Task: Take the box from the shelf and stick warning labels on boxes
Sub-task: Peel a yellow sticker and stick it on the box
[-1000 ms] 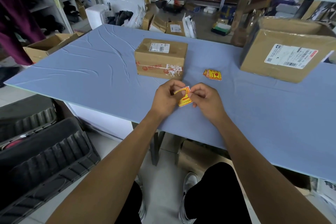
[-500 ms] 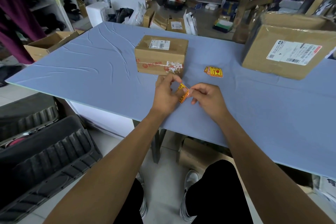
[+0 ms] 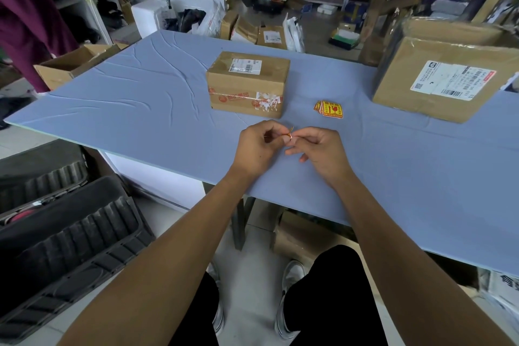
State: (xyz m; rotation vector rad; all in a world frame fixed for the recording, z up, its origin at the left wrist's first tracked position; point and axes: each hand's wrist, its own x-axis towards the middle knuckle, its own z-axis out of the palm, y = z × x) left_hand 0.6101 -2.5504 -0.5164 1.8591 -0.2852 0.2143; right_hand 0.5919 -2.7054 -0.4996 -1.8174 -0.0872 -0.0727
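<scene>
both hands pinched on one warning label (image 3: pixel 290 134), left hand (image 3: pixel 259 146) and right hand (image 3: pixel 320 149) close together above the table (image 3: pixel 140 109). turned edge-on now, flat a second ago; probably peeling the backing. small box (image 3: pixel 247 84) just behind, not yet labelled.

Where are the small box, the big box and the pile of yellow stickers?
small box (image 3: pixel 247 93), head view, front face.
big box (image 3: pixel 438 84), head view, front face.
pile of yellow stickers (image 3: pixel 331 108), head view, top sticker.

Your small box (image 3: pixel 247 84) is brown cardboard under glossy tape, with a white paper label. Blue table cover (image 3: pixel 146 98) looks matt, wrinkled. Sticker stack (image 3: pixel 329 109) is glossy paper.
</scene>
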